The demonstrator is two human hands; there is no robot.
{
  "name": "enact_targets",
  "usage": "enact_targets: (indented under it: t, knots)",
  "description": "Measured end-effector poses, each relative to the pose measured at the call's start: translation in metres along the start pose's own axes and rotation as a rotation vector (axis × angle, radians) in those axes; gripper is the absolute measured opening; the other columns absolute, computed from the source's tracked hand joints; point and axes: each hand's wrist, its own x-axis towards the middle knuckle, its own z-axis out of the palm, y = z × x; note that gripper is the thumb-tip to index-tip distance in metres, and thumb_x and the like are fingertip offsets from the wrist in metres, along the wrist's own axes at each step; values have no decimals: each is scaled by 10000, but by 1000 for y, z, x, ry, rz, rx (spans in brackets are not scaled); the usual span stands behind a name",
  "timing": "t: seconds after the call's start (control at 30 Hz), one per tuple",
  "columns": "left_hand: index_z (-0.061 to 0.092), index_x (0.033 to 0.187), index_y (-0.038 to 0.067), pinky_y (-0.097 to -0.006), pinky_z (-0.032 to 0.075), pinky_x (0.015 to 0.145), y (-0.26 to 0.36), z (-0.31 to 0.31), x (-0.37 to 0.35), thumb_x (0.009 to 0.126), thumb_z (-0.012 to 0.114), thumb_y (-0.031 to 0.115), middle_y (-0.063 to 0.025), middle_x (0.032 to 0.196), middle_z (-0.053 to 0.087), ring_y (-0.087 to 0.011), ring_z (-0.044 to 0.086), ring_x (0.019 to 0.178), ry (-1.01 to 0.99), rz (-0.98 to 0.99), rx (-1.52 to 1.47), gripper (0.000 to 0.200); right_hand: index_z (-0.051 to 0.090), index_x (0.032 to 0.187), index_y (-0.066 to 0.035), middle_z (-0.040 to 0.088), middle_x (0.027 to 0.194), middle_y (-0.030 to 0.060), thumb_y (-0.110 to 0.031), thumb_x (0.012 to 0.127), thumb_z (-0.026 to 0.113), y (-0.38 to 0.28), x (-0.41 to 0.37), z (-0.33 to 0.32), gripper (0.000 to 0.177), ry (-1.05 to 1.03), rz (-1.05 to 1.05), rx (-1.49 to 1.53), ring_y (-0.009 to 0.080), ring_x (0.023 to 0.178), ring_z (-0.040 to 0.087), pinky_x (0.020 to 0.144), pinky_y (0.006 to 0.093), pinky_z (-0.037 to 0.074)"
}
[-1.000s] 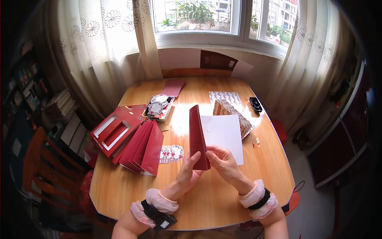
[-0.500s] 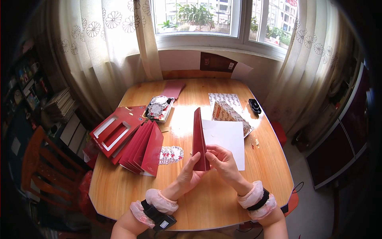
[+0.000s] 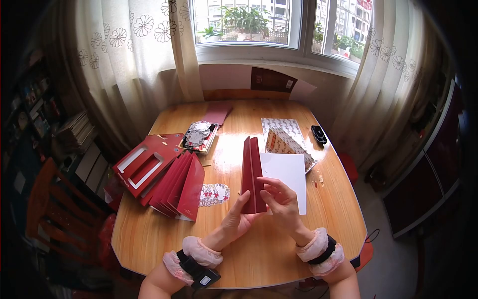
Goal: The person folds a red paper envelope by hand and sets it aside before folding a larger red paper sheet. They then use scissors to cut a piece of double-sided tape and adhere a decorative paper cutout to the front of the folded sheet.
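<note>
A dark red folded card (image 3: 253, 172) stands upright over the middle of the table, a crease running down its length. My left hand (image 3: 236, 214) grips its lower left side, thumb in front and fingers behind. My right hand (image 3: 280, 202) has its thumb and bent index finger at the card's right edge, closed on that flap. Behind the card lies a white sheet (image 3: 286, 174), partly covered by my right hand. White paper cut-outs with red marks (image 3: 215, 193) lie to the left of my left hand.
To the left, fanned red folded cards (image 3: 177, 187) lean beside a red box with a cut-out window (image 3: 144, 162). A tray of cut-outs (image 3: 199, 135), a patterned wedge-shaped piece (image 3: 286, 144), a black object (image 3: 318, 134) and small scraps (image 3: 318, 180) lie farther back.
The card's right flap has opened outward, so its crease and more of its surface show. My right hand has shifted slightly right with the flap; my left hand stays put.
</note>
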Motion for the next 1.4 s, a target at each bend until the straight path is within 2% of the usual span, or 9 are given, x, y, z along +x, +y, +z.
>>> enact_targets:
  t: [0.03,0.17,0.23,0.43,0.97,1.07,1.13,1.23,1.4]
  knots:
    - [514,1295,95,-406,478,1029,0,0,0,956,615,347,-61,1232,603,-163,574,1166,8,-4,15,435,614,1186,1,646,966,34,51,931,569,2,-1,-2,264,25,-2,-87,71,880,609,746,204,516]
    - [518,1282,79,-404,488,1016,0,-3,-1,958,606,366,-72,1224,601,-175,582,1149,-23,-38,26,442,664,1067,0,640,973,24,54,917,582,1,0,-4,179,-51,-46,-111,69,873,601,739,195,494]
    - [524,1271,72,-396,492,1011,-1,-6,0,957,607,369,-75,1220,598,-174,578,1151,-3,-31,36,441,672,1006,-26,625,894,-25,10,908,624,-9,-1,0,115,0,61,-92,11,742,556,567,163,414]
    - [535,1259,64,-388,493,1005,1,-3,0,955,610,375,-73,1220,597,-166,571,1158,-33,-63,10,440,656,983,-45,663,866,-34,-51,892,686,-4,1,0,96,-30,54,-88,11,780,578,576,158,421]
    - [536,1268,76,-406,488,1021,-1,-5,1,950,625,342,-73,1232,593,-172,566,1169,-16,-30,-37,424,647,1000,-38,658,843,-25,-58,899,674,-6,2,-4,107,-42,118,-29,24,767,586,611,156,450]
    - [528,1280,77,-402,484,1028,-3,-8,2,946,631,346,-79,1230,592,-175,560,1178,-6,-41,-44,441,644,998,-29,641,894,-6,-30,903,654,-7,2,-2,96,-55,103,-62,45,804,594,653,176,477]
    - [519,1289,79,-401,474,1037,-4,-8,2,945,630,351,-87,1236,586,-181,554,1188,25,-27,-28,452,642,1015,-15,607,982,21,10,901,628,-7,2,3,118,-26,-91,-32,77,871,606,710,204,505]
    - [514,1292,77,-402,458,1050,1,-1,-2,947,628,347,-94,1246,578,-185,546,1198,-43,-45,7,453,640,1039,-3,571,1040,44,41,894,607,-5,3,-2,155,-99,-156,-153,109,938,612,781,235,526]
    - [515,1291,82,-400,453,1047,-2,-5,0,950,626,342,-91,1251,574,-181,543,1199,-42,-51,5,443,639,1054,-2,568,1042,47,50,891,598,-6,1,1,176,-99,-111,-113,116,952,615,809,244,534]
